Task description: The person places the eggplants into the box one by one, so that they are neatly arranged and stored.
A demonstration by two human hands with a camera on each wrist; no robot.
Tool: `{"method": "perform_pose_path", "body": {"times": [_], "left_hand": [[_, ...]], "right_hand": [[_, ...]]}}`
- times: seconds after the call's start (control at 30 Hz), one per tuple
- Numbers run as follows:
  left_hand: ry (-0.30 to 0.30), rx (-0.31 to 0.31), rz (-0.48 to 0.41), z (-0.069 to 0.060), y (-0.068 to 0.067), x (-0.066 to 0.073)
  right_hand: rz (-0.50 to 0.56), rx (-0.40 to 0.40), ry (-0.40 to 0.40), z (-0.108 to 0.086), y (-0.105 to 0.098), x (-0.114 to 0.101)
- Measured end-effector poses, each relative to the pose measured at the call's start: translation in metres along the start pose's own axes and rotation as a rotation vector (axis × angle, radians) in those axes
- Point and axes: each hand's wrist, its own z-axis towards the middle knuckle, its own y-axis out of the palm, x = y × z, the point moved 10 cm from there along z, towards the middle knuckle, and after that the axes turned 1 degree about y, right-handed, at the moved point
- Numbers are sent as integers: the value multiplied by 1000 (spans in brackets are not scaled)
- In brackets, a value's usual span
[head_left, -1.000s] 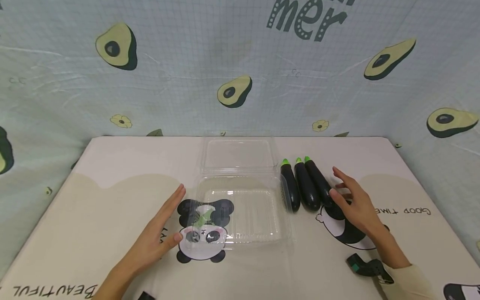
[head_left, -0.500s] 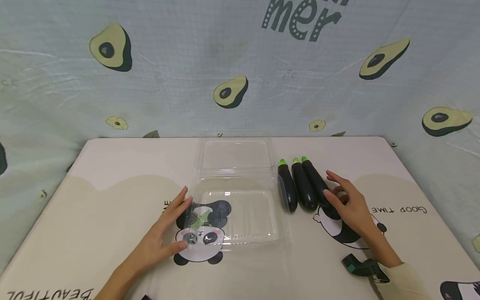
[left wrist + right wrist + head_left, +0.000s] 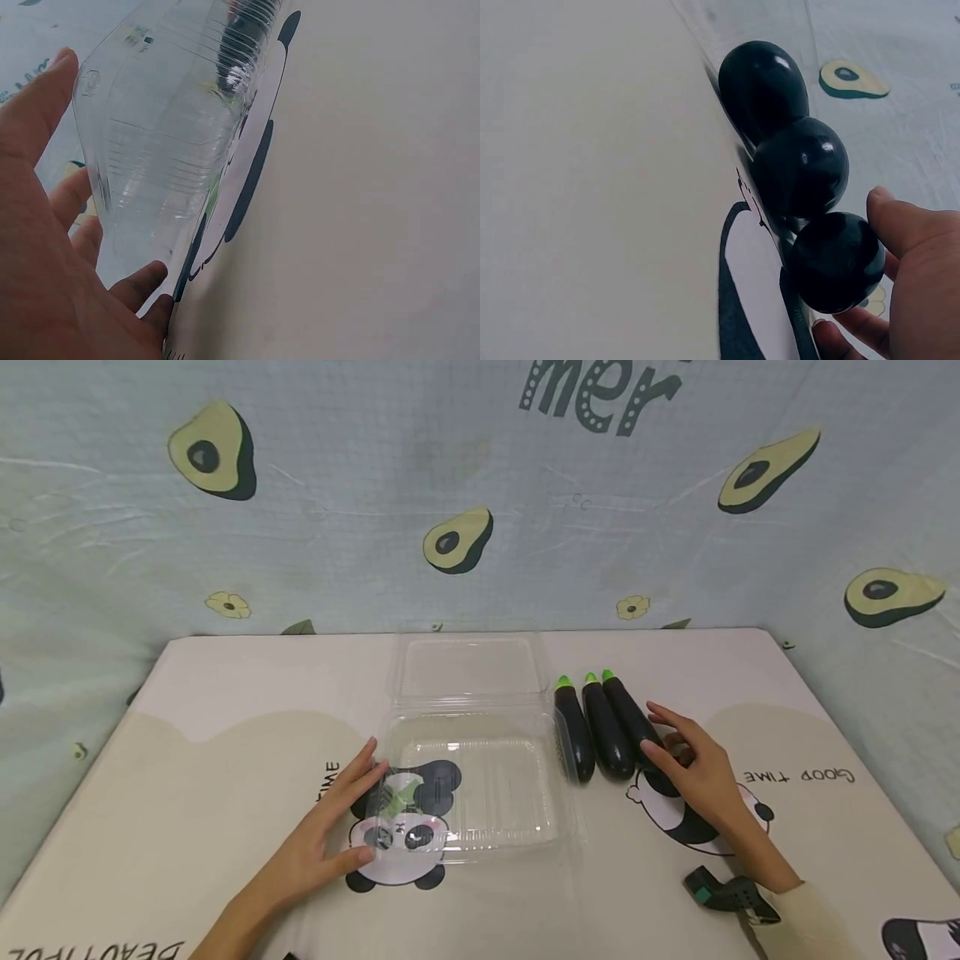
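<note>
A clear plastic clamshell container (image 3: pixel 480 785) lies with its lid (image 3: pixel 471 668) folded back, away from me. My left hand (image 3: pixel 315 835) is at its left side, thumb and fingers spread, fingertips at the rim; the left wrist view shows the fingers along the container's wall (image 3: pixel 150 150). Right of the container, three dark eggplants with green tips lie side by side: the left one (image 3: pixel 574 735), the middle one (image 3: pixel 609 735) and the right one (image 3: pixel 630 710). My right hand (image 3: pixel 693 768) is at the right eggplant, its thumb beside the rounded end (image 3: pixel 838 262) and fingers loosely bent below.
The table (image 3: pixel 225 777) is covered with a cream cloth printed with pandas and lettering. Behind it hangs a pale curtain (image 3: pixel 337 510) with avocado prints. A dark wrist-camera mount (image 3: pixel 731 896) sits by my right wrist.
My left hand has moved right to the container's rim. My right hand has come slightly left and closer to the right eggplant. Container and eggplants keep their places.
</note>
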Motion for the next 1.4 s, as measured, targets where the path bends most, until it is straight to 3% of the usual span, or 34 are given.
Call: {"method": "perform_pose_path", "body": {"times": [0.23,0.5,0.77,1.4], "left_hand": [[-4,2,9,-1,0,-1],[-10,0,9,0,0,-1],[-19,2,12,0,-2,-2],[-51,-7,-1,-2,-1,-5]], "right_hand": [[-41,-8,-4,1,-1,-2],[-41,17,-91,2,-2,-7],[-56,6,-2,2,0,-2],[-89,88,46,0,-8,2]]}}
